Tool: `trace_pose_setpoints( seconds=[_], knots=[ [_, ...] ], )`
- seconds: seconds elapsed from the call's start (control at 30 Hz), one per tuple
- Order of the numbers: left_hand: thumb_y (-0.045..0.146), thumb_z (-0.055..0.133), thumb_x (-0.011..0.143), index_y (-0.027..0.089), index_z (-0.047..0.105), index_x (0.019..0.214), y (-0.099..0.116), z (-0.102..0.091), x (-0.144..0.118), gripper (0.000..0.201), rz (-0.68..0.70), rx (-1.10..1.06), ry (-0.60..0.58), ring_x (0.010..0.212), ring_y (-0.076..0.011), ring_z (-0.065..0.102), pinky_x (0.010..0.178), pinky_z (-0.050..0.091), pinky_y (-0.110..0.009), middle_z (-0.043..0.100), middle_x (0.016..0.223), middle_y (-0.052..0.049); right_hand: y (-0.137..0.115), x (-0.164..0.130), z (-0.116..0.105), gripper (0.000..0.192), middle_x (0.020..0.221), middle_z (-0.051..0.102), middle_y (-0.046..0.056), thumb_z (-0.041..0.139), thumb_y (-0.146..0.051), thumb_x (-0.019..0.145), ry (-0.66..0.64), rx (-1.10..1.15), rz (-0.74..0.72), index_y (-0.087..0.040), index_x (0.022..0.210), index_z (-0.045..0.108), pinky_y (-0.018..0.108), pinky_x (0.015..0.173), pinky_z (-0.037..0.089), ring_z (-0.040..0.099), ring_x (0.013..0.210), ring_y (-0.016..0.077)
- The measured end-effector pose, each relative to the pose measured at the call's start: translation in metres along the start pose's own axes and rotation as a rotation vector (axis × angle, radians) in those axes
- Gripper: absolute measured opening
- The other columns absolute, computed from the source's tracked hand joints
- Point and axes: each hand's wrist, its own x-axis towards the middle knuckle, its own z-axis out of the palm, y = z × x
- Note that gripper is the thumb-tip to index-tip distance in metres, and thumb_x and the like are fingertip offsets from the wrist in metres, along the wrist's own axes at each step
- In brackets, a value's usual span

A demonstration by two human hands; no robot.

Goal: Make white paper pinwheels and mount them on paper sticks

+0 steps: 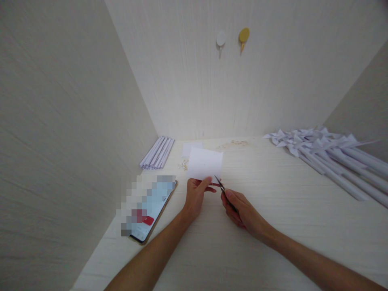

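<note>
A small white paper sheet stands just above frame centre, pinched at its lower edge by the left hand. The right hand grips scissors, blades at the sheet's lower right corner. A phone lies left; paper pinwheels right; rolled paper sticks upper left.

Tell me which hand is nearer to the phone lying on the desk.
Left. The left hand, pinching the white paper, is just right of the phone. The right hand, holding the scissors, sits farther right, beyond the left hand.
</note>
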Motion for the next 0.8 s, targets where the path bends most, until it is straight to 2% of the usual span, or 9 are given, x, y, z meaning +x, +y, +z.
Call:
trace_pose_setpoints(
  seconds=[0.23,0.8],
  knots=[
    [0.026,0.058,0.062,0.007,0.062,0.063,0.0,0.0014,0.0003,0.019,0.01,0.04,0.001,0.053,-0.0176,0.061,0.042,0.043,-0.022,0.065,0.061,-0.008,-0.0002,0.0001,0.0017,0.039,0.036,0.025,-0.011,0.038,-0.051,0.075,0.04,-0.029,0.007,-0.018,0.055,0.036,0.015,0.025,0.011,0.018,0.027,0.0019],
    [0.027,0.054,0.068,0.008,0.061,0.066,-0.0027,-0.0008,0.0011,0.02,0.044,0.098,-0.037,0.054,-0.0152,0.06,0.043,0.043,-0.02,0.065,0.065,-0.008,-0.0006,-0.0007,0.0026,0.037,0.038,0.025,-0.01,0.034,-0.049,0.078,0.036,-0.091,0.008,-0.019,0.057,0.035,0.017,0.028,0.01,0.018,0.029,0.0025]
  ],
)
